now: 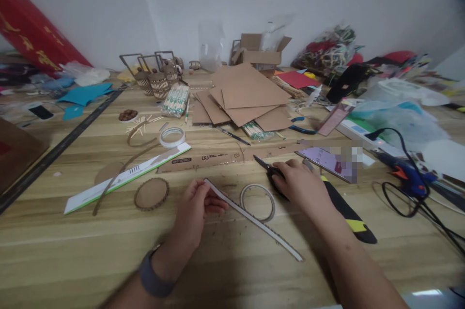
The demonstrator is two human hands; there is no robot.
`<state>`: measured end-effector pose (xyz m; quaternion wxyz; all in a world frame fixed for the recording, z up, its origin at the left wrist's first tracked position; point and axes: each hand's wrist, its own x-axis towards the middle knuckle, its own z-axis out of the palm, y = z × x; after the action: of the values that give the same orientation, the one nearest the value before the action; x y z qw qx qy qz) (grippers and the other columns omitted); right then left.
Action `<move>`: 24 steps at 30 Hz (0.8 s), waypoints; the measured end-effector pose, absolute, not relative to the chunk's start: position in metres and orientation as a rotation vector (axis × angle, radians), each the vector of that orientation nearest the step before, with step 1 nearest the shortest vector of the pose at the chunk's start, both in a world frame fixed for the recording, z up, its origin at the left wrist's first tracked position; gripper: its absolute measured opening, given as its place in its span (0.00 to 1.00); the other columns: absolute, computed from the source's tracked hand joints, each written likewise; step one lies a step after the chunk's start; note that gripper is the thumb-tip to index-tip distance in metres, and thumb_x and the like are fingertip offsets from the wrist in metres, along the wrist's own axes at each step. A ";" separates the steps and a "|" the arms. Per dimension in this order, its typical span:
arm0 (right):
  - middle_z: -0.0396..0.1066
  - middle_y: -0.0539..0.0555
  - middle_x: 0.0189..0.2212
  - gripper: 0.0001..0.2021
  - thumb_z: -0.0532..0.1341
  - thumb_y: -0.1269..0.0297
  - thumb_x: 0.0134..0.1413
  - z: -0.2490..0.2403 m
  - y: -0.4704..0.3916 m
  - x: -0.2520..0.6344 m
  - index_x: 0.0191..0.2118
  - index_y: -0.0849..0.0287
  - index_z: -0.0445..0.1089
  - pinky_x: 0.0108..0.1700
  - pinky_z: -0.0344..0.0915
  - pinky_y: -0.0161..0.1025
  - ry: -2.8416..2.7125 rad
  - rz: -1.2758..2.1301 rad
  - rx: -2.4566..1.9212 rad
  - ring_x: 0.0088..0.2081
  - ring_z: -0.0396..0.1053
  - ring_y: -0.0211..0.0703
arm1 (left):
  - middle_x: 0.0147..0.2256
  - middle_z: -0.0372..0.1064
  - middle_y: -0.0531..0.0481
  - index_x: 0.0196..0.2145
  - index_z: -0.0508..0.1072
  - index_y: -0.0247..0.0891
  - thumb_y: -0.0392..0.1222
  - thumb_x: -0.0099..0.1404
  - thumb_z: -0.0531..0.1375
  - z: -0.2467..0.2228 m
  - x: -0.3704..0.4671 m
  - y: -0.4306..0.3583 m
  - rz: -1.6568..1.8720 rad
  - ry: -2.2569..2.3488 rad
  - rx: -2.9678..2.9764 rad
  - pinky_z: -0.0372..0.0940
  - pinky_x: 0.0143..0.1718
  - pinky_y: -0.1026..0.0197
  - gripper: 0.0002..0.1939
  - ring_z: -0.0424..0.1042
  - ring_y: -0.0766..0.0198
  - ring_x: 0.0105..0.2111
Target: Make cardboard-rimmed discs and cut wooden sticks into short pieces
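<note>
My left hand [194, 212] pinches one end of a narrow cardboard strip [254, 221], white on its upper face, between thumb and fingers. The strip slants down to the right over the table. My right hand [300, 180] is closed over the black handles of a pair of scissors [268, 165], whose blades point away to the left. Part of the handles is hidden under the fingers. Between the hands lies a thin ring [273, 205], partly behind the strip. Left of my left hand lies a round cardboard disc [151, 193] with a ridged edge.
A long black-and-yellow object [350, 214] lies beside my right forearm, near a phone [329, 162]. A blue glue gun [410, 178] with a looping cable is at the right. Cardboard sheets [250, 91] are stacked behind; a tape roll [172, 137] and white-green strip [127, 178] lie left.
</note>
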<state>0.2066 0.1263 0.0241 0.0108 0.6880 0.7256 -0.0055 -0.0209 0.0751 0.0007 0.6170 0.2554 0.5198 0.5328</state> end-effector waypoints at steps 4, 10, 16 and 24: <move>0.76 0.59 0.41 0.14 0.53 0.62 0.65 0.029 0.111 0.184 0.44 0.60 0.75 0.45 0.64 0.41 2.732 -0.675 2.006 0.44 0.73 0.50 | 0.20 0.73 0.54 0.25 0.66 0.39 0.48 0.51 0.66 0.001 -0.022 0.076 1.237 1.180 0.515 0.67 0.19 0.69 0.14 0.76 0.65 0.20; 0.66 0.47 0.19 0.17 0.54 0.54 0.62 0.014 0.097 0.161 0.27 0.59 0.67 0.23 0.58 0.31 2.461 -1.801 1.563 0.20 0.63 0.35 | 0.23 0.74 0.53 0.26 0.68 0.39 0.49 0.53 0.67 0.001 -0.025 0.077 1.214 1.125 0.498 0.70 0.26 0.65 0.14 0.75 0.64 0.23; 0.62 0.44 0.17 0.19 0.55 0.48 0.61 0.016 0.098 0.161 0.30 0.59 0.67 0.20 0.52 0.30 2.285 -2.114 1.504 0.16 0.55 0.32 | 0.20 0.70 0.54 0.34 0.74 0.36 0.55 0.52 0.69 0.001 -0.017 0.069 1.101 1.059 0.777 0.62 0.23 0.65 0.20 0.67 0.67 0.20; 0.63 0.46 0.19 0.16 0.57 0.52 0.59 0.039 0.114 0.198 0.26 0.58 0.65 0.25 0.54 0.32 2.465 -1.679 1.620 0.22 0.59 0.35 | 0.24 0.72 0.54 0.29 0.75 0.39 0.41 0.49 0.68 0.008 -0.028 0.070 1.140 1.039 0.738 0.61 0.25 0.64 0.09 0.68 0.66 0.22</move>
<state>0.1981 0.1138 0.0394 -0.1259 0.4736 0.7204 -0.4908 -0.0279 0.0703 0.0079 0.6563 0.3255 0.4587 0.5029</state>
